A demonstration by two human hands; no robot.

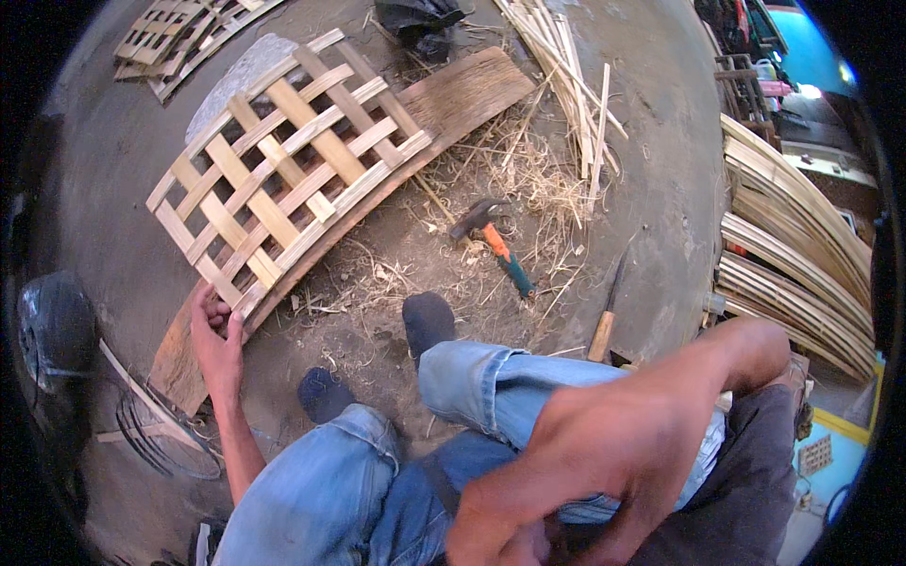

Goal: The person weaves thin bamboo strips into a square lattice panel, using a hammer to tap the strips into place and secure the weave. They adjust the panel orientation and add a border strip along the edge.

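Observation:
A woven lattice panel of pale wooden strips [304,135] leans across a rough wooden board [469,87] on the ground, left of centre. My left hand [219,321] grips its near left corner, thumb on one side and fingers curled at the edge. My right hand [590,448] is raised large and close in front, over my lap, its arm bent at the right. Its fingers point down and are partly cut off by the lower edge, so what they hold, if anything, is hidden. A claw hammer [510,261] with an orange and green handle lies on the ground beyond my feet.
A wooden-handled blade [604,330] lies right of my knee. Loose thin strips [566,71] and shavings [533,179] cover the ground ahead. Bundled bent strips [797,203] stand at right. More lattice panels [165,38] lie far left; a black bag [420,21] sits at the back.

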